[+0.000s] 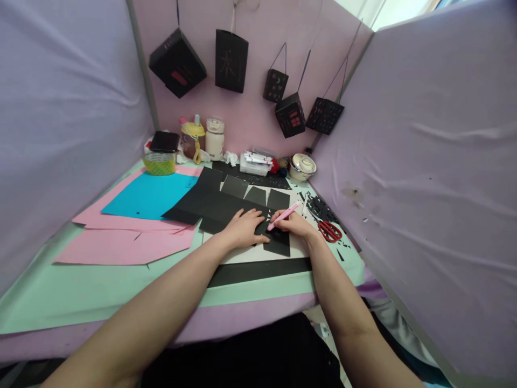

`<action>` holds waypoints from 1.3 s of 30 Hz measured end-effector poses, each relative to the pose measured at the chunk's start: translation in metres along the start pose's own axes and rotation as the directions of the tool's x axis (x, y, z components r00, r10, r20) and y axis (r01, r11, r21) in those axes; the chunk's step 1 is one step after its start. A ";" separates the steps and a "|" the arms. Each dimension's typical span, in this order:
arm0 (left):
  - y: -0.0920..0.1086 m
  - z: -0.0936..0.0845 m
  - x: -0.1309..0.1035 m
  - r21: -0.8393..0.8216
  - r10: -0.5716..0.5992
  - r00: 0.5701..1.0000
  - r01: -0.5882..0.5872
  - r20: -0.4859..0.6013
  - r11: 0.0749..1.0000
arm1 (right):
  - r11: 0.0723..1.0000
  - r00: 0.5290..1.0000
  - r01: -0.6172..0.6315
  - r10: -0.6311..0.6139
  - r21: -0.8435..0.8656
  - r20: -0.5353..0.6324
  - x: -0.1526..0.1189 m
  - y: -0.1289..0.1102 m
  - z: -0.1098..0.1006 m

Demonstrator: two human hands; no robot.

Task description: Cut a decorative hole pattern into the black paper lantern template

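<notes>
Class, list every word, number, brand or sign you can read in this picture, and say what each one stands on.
No text can be read with certainty.
Hanging black lantern: a red cut-out sign, perhaps a character, too faint to read.
White marker box: print too small.
Pink knife in the right hand: no label shows.

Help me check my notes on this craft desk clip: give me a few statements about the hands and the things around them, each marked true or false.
1. The right hand holds a pink craft knife. True.
2. The left hand lies flat on the black paper. True.
3. The red scissors are in the left hand. False: they lie on the table, right of the right hand.
4. The blue sheet lies on top of the black paper. False: it lies left of it, on pink sheets.
5. Black lanterns hang on the back wall. True.
</notes>
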State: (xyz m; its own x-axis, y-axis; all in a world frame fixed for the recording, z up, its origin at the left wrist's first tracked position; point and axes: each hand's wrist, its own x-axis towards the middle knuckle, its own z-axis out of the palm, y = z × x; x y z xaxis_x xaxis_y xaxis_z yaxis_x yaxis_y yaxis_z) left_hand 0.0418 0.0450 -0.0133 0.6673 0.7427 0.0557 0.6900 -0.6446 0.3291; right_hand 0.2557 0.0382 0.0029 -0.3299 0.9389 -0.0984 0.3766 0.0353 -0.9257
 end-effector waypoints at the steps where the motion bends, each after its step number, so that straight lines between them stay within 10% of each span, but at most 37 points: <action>1: 0.000 0.000 0.000 0.001 0.000 1.000 0.000 -0.001 1.000 | 1.000 1.000 0.001 -0.001 -0.003 0.000 0.000 0.000 0.000; 39: 0.001 -0.001 0.000 -0.019 -0.014 1.000 0.014 0.016 1.000 | 0.998 0.981 0.042 -0.050 -0.048 -0.190 0.005 0.009 0.010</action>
State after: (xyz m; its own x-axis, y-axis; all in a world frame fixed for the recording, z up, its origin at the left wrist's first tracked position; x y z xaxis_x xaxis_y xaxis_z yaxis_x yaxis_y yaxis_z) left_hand 0.0420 0.0448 -0.0123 0.6622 0.7485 0.0366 0.6938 -0.6308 0.3474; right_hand 0.2487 0.0399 -0.0091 -0.1783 0.9838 0.0191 0.4035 0.0908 -0.9105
